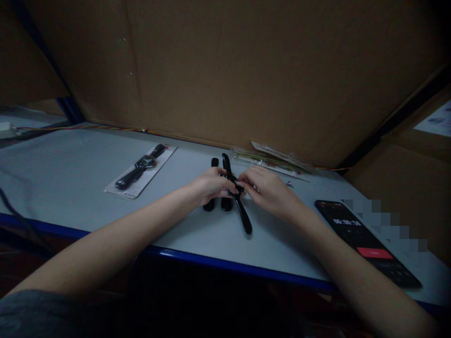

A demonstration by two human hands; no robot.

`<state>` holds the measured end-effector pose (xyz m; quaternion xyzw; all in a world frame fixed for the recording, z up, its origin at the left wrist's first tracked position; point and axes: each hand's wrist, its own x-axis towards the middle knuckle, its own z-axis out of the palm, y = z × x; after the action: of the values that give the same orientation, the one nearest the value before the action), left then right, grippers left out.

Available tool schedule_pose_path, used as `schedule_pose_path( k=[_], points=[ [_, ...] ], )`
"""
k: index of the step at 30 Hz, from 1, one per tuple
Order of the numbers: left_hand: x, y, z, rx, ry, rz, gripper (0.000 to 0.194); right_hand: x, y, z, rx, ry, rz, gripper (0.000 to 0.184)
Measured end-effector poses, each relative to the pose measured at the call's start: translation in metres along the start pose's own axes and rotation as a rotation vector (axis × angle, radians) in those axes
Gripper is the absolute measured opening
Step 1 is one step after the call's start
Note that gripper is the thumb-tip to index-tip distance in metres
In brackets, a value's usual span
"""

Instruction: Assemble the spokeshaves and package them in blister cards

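A glossy black two-armed part (244,215) with a central hub slants over the table, one arm up and away, the other toward the front edge. Closed around its middle, my left hand (215,184) has the thumb on the hub. My right hand (262,185) pinches at the same hub from the right; anything small between its fingertips is hidden. Two more black handle-like pieces, a left one (209,205) and a right one (226,204), lie beneath and beside my left hand, partly covered by it.
A packaged black two-armed item (141,169) on a white card lies left. Clear plastic packaging (278,162) rests by the cardboard wall (225,70). A small shiny metal piece (289,184) sits right of my right hand. A phone (368,244) showing a timer lies beside my right forearm.
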<state>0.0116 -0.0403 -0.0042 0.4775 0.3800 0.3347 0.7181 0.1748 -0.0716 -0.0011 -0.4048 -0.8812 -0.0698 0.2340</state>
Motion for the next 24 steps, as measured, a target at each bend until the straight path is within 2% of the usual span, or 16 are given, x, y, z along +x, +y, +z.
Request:
schedule_pose_path(
  k=[4, 11, 14, 19, 24],
  points=[
    [0.001, -0.001, -0.001, 0.005, 0.003, 0.013, 0.048, 0.000, -0.002, 0.000, 0.006, -0.003, 0.025, 0.010],
    [0.000, -0.003, 0.001, 0.027, 0.033, 0.019, 0.047, 0.000, -0.005, 0.007, 0.023, 0.058, 0.218, 0.016],
    [0.000, -0.002, 0.001, 0.040, 0.036, 0.024, 0.048, 0.001, -0.008, 0.009, 0.096, 0.053, 0.277, 0.023],
    [-0.002, 0.001, 0.001, 0.041, 0.029, 0.028, 0.046, 0.003, -0.008, 0.008, 0.193, 0.010, 0.259, 0.035],
    [-0.003, 0.003, 0.002, 0.042, 0.011, 0.016, 0.046, 0.001, -0.004, 0.002, 0.244, -0.017, 0.273, 0.036]
  ],
)
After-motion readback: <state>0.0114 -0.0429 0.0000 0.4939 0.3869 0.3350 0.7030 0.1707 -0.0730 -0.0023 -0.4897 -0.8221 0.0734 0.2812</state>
